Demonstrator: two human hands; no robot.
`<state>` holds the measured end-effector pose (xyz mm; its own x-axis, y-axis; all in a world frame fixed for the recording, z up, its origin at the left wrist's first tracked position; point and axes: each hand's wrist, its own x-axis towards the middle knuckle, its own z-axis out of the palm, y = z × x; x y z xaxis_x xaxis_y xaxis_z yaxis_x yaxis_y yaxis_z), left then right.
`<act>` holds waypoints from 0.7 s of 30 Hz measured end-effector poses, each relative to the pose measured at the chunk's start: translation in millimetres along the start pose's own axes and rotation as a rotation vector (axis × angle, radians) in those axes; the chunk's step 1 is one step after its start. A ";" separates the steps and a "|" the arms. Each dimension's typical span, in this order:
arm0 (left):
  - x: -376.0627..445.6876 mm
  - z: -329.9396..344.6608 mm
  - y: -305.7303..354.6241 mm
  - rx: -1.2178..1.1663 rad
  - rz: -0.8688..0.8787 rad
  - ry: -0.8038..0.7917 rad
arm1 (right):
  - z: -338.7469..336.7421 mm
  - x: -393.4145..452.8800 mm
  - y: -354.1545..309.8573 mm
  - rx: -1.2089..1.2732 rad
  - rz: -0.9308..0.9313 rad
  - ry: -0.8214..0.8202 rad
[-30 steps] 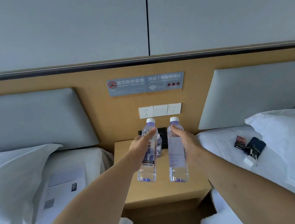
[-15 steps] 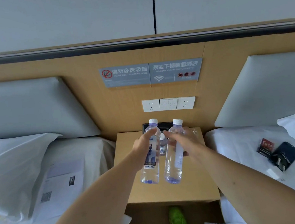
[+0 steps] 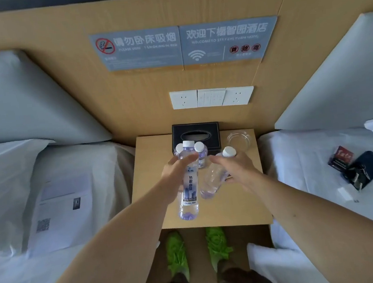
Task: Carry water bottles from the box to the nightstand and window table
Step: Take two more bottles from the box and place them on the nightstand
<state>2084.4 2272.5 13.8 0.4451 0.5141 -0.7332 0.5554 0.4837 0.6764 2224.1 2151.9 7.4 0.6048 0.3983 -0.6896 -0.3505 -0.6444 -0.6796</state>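
Note:
My left hand (image 3: 176,169) grips a clear labelled water bottle (image 3: 188,192) near its top, upright over the wooden nightstand (image 3: 241,205). My right hand (image 3: 234,166) holds a second clear bottle (image 3: 213,181) by its neck, tilted with the white cap up to the right. Two more white-capped bottles (image 3: 200,155) stand at the back of the nightstand, right behind the left hand's bottle and partly hidden by it.
A black tissue box (image 3: 195,133) and a glass ashtray (image 3: 239,140) sit at the nightstand's back. Beds flank it: papers (image 3: 61,211) on the left bed, a red packet (image 3: 341,158) and black key case (image 3: 365,168) on the right one. Wall sockets (image 3: 212,97) are above.
The view has come closer and tipped down over the nightstand. Both bottles have moved in over its top, and the right hand's bottle is tilted further.

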 end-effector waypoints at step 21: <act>60.7 -20.5 -61.1 0.135 -0.107 0.021 | 31.5 77.0 6.0 -0.084 0.107 0.327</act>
<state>2063.1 2288.7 -70.6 0.3642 0.4799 -0.7981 0.6892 0.4375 0.5776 2246.0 2199.3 -57.7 0.7697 0.1044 -0.6298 -0.3725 -0.7277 -0.5760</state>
